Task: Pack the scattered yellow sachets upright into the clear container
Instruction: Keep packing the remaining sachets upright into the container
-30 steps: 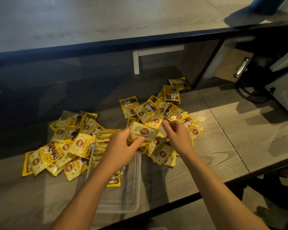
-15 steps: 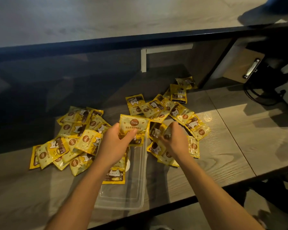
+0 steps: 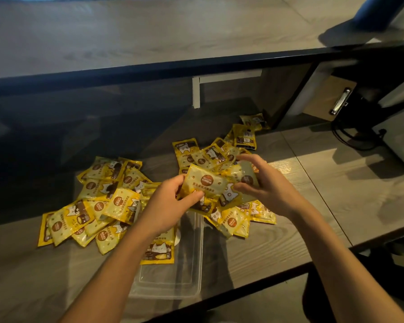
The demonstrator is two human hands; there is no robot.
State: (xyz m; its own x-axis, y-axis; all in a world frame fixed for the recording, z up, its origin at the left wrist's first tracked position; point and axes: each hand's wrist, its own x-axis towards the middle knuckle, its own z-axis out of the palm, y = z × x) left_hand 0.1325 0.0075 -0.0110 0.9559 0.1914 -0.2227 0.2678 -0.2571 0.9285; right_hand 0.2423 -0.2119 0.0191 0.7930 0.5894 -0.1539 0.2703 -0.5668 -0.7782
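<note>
Above the clear container (image 3: pixel 173 278) on the desk (image 3: pixel 278 248), left hand (image 3: pixel 167 206) pinches a sachet (image 3: pixel 204 183) while right hand (image 3: pixel 266 185) grips another sachet (image 3: pixel 243 177); slick packets could slip or topple flat, since only 1 sachet (image 3: pixel 159 249) leans inside for support.

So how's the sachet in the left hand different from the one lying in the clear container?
The sachet in the left hand is lifted above the table, pinched by the left hand; the sachet in the clear container lies flat, untouched. The held one shows a pale face with a round brown logo; the lying one shows a dark brown picture band. The clear container holds only the second. Both are yellow and similar in size.
</note>
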